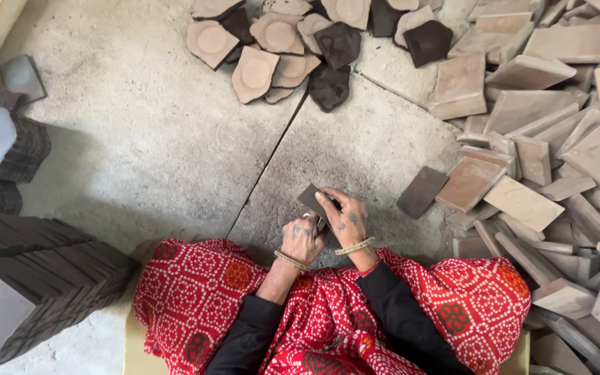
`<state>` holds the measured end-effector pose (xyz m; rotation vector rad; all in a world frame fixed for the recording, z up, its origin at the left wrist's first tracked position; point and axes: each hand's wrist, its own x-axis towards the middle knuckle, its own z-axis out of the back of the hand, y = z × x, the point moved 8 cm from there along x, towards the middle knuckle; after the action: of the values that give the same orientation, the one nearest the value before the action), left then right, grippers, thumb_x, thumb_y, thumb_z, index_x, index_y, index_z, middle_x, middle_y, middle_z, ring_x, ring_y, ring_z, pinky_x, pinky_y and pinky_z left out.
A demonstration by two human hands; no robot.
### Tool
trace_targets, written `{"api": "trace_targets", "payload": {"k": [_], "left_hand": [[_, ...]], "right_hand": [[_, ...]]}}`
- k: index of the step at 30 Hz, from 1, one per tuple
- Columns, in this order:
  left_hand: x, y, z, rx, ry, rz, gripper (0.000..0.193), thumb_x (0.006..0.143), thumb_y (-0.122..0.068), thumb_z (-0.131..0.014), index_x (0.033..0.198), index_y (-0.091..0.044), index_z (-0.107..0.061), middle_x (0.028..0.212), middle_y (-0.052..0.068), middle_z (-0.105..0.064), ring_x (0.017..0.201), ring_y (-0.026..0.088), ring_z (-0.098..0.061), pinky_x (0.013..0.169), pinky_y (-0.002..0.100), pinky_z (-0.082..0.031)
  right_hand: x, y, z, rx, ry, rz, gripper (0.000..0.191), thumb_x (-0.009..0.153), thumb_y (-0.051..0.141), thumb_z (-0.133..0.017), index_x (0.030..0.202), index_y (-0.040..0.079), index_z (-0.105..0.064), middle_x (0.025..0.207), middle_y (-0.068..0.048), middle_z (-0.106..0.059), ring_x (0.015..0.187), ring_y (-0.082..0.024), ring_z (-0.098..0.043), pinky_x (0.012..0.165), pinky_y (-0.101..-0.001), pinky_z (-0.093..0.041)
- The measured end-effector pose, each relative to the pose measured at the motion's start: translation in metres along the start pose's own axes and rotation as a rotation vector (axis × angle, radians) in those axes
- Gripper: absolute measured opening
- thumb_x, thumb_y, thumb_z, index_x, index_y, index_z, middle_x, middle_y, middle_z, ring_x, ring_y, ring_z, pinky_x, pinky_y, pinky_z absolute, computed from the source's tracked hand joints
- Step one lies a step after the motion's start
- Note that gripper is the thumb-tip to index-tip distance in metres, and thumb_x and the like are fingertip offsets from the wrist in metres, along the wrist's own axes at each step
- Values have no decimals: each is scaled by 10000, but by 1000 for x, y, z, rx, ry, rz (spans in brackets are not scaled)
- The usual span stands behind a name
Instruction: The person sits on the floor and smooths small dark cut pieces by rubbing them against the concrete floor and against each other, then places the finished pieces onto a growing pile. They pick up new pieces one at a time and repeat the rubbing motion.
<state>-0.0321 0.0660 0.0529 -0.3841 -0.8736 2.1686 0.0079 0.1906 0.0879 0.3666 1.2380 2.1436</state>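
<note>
Between both hands' fingers, a dark clay tile.

Bare floor between tile heaps

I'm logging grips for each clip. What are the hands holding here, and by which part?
Both hands hold one small dark square tile. The right hand grips its near edge, fingers on top; the left hand meets it from below, near its lower corner.

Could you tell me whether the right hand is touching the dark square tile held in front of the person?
Touching: the head view shows the right hand with fingers lying across the dark square tile.
</note>
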Motion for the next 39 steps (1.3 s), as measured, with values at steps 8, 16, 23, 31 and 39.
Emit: {"api": "trace_targets", "payload": {"k": [8, 16, 23, 31, 39], "left_hand": [[-4, -2, -1, -17, -163, -159, 540, 776, -200, -655, 1269, 7, -580, 821, 245, -709, 745, 422, -712, 682, 518, -570], [-1, -4, -5, 5, -48, -142, 587, 916, -270, -681, 1445, -54, -549, 894, 215, -742, 686, 340, -729, 608, 452, -579], [-1, -16, 32, -160, -46, -67, 540, 949, -335, -711, 1449, -158, -605, 935, 214, -751, 764, 349, -746, 705, 458, -596], [8, -1, 23, -340, 3, -101, 492, 867, -165, -687, 1341, -44, -630, 1118, 252, -743, 1030, 408, -734, 905, 488, -589], [-1, 8, -2, -246, 19, -46, 533, 894, -166, -705, 1401, -42, -599, 1064, 284, -712, 954, 455, -710, 806, 522, -569]], "right_hand": [[-11, 56, 30, -174, -218, 400, 360, 927, 307, -762, 1115, 0, -759, 1031, -199, -774, 868, -304, -777, 716, -360, -611], [16, -13, 18, -82, -105, 110, 350, 954, 302, -723, 1193, 45, -739, 1066, -159, -778, 887, -265, -784, 766, -338, -609], [27, -64, 20, 392, -169, 90, 315, 1031, 265, -756, 1118, -38, -757, 1008, -110, -758, 916, -158, -672, 826, -299, -549], [-13, 13, 21, 143, -86, 288, 379, 985, 281, -773, 1190, -35, -725, 1092, -153, -766, 981, -173, -754, 838, -308, -630], [10, 6, 25, 218, -112, 121, 332, 958, 245, -774, 1126, -40, -747, 997, -173, -801, 876, -211, -761, 754, -315, -603]]}}
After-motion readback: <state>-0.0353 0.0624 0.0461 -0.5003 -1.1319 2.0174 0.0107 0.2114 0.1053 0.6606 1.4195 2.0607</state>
